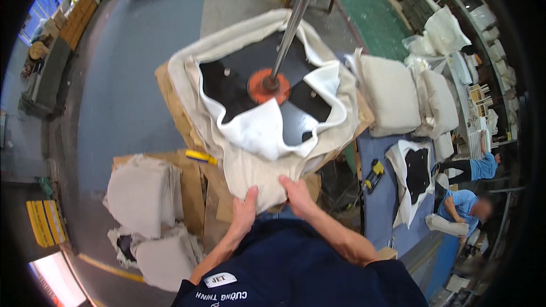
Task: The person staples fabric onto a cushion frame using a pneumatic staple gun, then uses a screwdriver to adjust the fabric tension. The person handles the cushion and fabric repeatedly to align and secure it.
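A seat cushion lies underside up in front of me, its black base (227,82) framed by a wavy white padding layer (253,128) and beige fabric (187,88). From above, a metal rod (293,20) reaches down to a round orange disc (259,86) that rests on the base. A flap of the beige fabric (259,173) hangs toward me over the near edge. My left hand (244,211) is closed on the flap's left side, thumb on top. On its right side my right hand (300,198) pinches the same fabric.
Cardboard (177,111) shows under the cushion. Beige cushions (136,193) are piled at the left, and others (389,94) at the right. On the blue table (387,216) lies a yellow-black tool (373,175) beside a partly covered seat (415,173). Two people in blue shirts (463,207) are at the far right.
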The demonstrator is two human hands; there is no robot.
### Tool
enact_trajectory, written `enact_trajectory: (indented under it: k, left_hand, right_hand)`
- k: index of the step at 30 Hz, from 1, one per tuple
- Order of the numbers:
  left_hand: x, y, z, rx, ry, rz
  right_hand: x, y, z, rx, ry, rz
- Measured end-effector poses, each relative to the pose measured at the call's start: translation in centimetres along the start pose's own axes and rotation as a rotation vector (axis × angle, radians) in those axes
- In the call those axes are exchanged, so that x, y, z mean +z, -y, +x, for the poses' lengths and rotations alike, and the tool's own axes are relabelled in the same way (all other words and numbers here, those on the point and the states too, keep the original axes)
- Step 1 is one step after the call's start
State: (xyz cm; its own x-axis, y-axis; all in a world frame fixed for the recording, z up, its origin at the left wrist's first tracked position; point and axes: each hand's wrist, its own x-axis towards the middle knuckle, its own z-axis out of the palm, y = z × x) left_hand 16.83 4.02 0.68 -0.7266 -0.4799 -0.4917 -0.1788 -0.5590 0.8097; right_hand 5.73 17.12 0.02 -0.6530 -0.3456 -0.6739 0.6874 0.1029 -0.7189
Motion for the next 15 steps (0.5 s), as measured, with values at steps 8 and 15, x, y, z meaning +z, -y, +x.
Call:
enact_trajectory:
  k: [8,15]
  left_hand:
    - [-3.7,-1.2,-0.8,-0.185,-0.052,0.109]
    - [-4.3,-1.7,-0.3,-0.152,-0.155,0.053]
  right_hand:
    - [-5.4,1.3,3.1,0.248,-0.054,0.057]
    - [-4.0,2.1,4.4,0.121,-0.094,-0.042]
